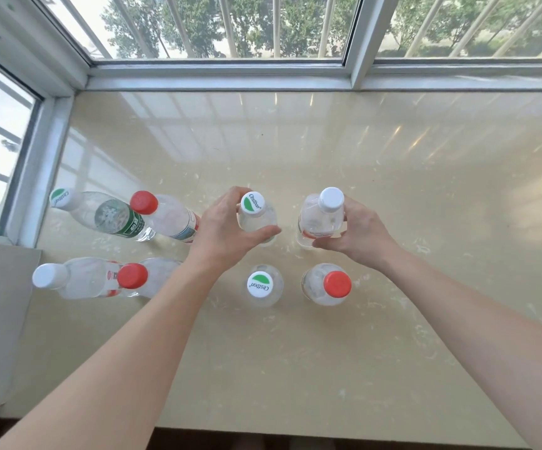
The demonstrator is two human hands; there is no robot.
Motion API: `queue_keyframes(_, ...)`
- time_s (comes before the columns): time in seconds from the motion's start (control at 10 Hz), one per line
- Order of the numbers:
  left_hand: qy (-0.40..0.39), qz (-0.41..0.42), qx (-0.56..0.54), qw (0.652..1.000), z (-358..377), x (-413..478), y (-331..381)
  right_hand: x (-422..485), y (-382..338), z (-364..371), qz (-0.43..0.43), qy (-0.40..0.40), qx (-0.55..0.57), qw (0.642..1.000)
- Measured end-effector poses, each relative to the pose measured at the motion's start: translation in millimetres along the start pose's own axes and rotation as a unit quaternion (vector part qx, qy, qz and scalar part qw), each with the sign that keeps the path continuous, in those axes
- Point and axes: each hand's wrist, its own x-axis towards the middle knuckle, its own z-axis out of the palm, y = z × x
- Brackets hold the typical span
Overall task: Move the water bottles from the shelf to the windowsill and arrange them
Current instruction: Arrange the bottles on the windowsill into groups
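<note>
Left grip is closed round the shoulder of a leaf-capped bottle, with the thumb laid across its near side and the fingers curled behind it. The right grip is closed in the same way round a white-capped bottle just beside it. Both bottles are held upright over the middle of the windowsill; whether their bases are set down or slightly lifted cannot be told. They stand as the third and fourth of a back row, which is begun toward the left end of the windowsill by a green-labelled bottle and a red-capped bottle. A front row of four is seen nearer the front edge: a second white-capped bottle, a second red-capped bottle, a second leaf-capped bottle and a third red-capped bottle. Eight bottles are thus counted on the windowsill, so the moving is judged to be largely done, though the shelf is not in view and it cannot be said whether any bottles are left on it. What is left is judged to be arranging: the two held bottles are to be settled and released, and the gap between the left four and the right four, wider than the other gaps, may be evened.
</note>
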Motion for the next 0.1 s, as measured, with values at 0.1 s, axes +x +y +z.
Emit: queue_keyframes(0.1, -0.003, 0.012, 0.034, 0.999, -6.0, -1.1, 2.7, -2.4, 2.5, -3.9, 0.015, -0.013, -0.044, 0.999)
